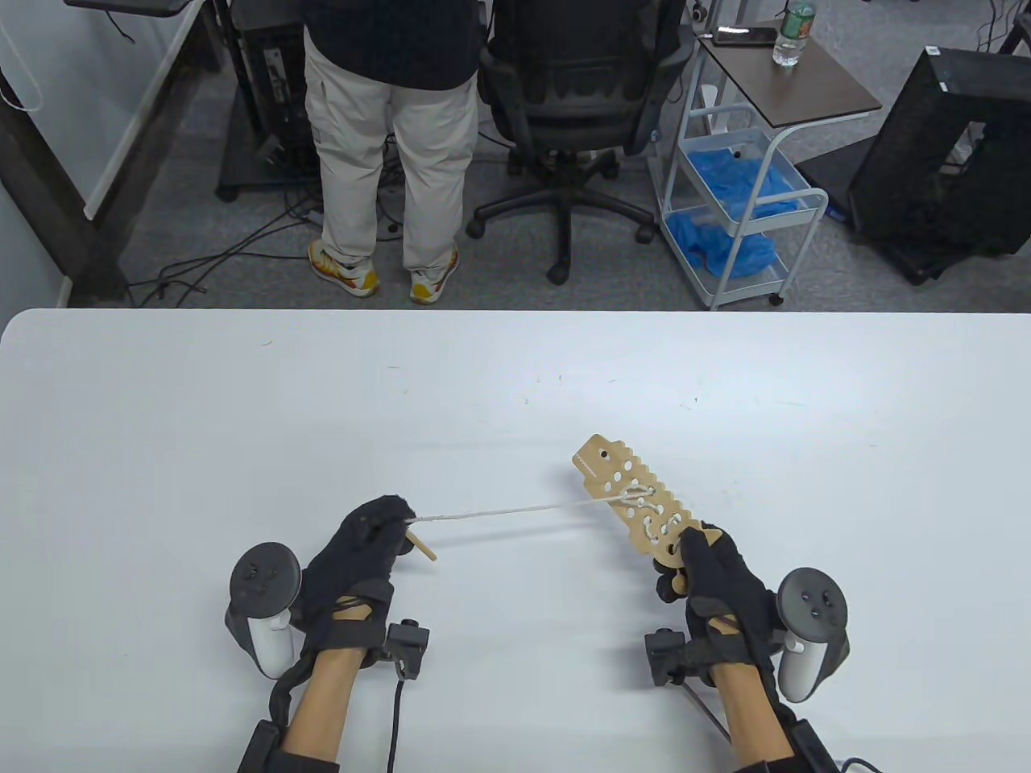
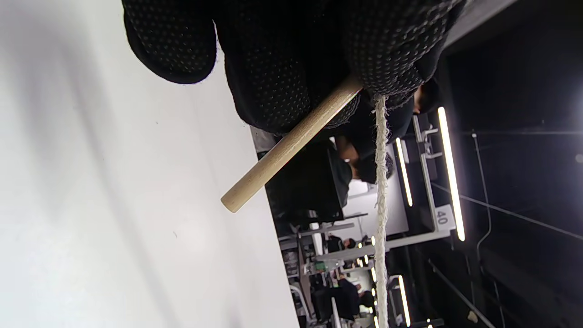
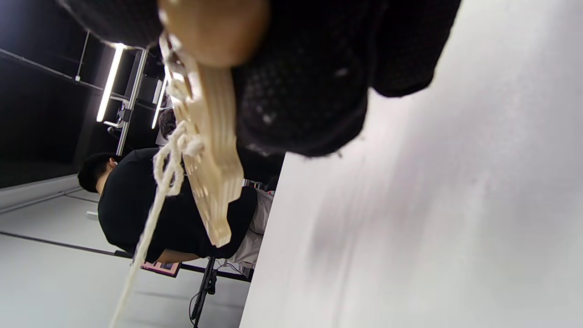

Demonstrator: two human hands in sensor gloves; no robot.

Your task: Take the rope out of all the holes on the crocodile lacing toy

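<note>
The wooden crocodile lacing toy (image 1: 636, 499) is held above the table at the right, its head pointing up and left. My right hand (image 1: 709, 576) grips its tail end. White rope (image 1: 515, 509) is laced through several holes in the toy's middle and runs taut to the left. My left hand (image 1: 366, 539) pinches the rope's end together with its wooden needle stick (image 1: 420, 547). In the left wrist view the stick (image 2: 287, 148) and rope (image 2: 381, 200) come out from my fingers. In the right wrist view the toy (image 3: 214, 150) shows edge-on with rope loops (image 3: 171, 166) on it.
The white table (image 1: 242, 419) carries only my hands and the toy. Beyond its far edge stand a person (image 1: 391, 137), an office chair (image 1: 576, 105) and a white cart (image 1: 741, 185) with blue cloths.
</note>
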